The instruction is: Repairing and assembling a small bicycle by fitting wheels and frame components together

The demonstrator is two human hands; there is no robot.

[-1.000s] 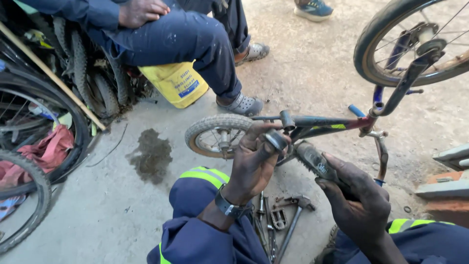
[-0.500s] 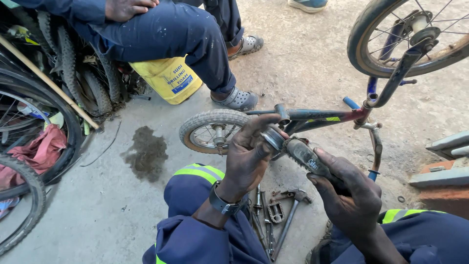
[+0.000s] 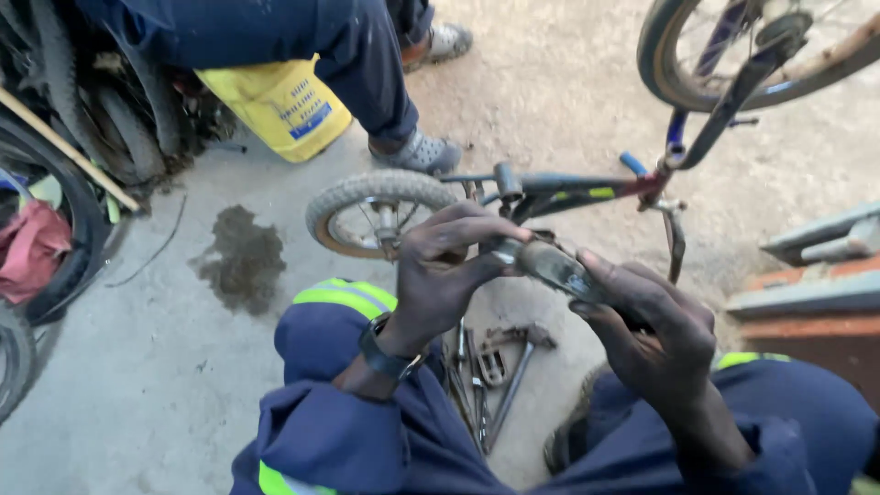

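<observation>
Seen from above, seated, knees in dark blue work trousers with yellow-green reflective bands (image 3: pixel 346 297) spread either side of a patch of concrete floor (image 3: pixel 137 385). Left hand (image 3: pixel 449 270) raised in front of the chest, fingers curled and closed round the near end of a dull grey metal part (image 3: pixel 548 266), thumb pressing on it from below; a dark wristwatch (image 3: pixel 385 356) on that wrist. Right hand (image 3: pixel 653 332) clenched round the other end of the same part, forefinger laid along its top, so the piece held between both hands, slanting down from left to right, up off the floor and well above the tools. Exact kind of part too blurred to tell. On the floor between the knees, directly below the hands, a scatter of hand tools (image 3: pixel 500 367): a spanner-like piece and several slim rods. Just beyond the hands, a small bicycle (image 3: pixel 550 188) lying on its side, knobbly small wheel (image 3: pixel 376 213) towards the left. At top right, a larger bicycle wheel (image 3: pixel 733 55). At top left, another person seated, blue trouser leg (image 3: pixel 357 64) and a grey shoe (image 3: pixel 417 151), beside a yellow plastic container (image 3: pixel 280 105). Further left, stacked tyres (image 3: pixel 55 183), a red rag (image 3: pixel 32 247), and a dark wet stain (image 3: pixel 240 261) on the floor.
</observation>
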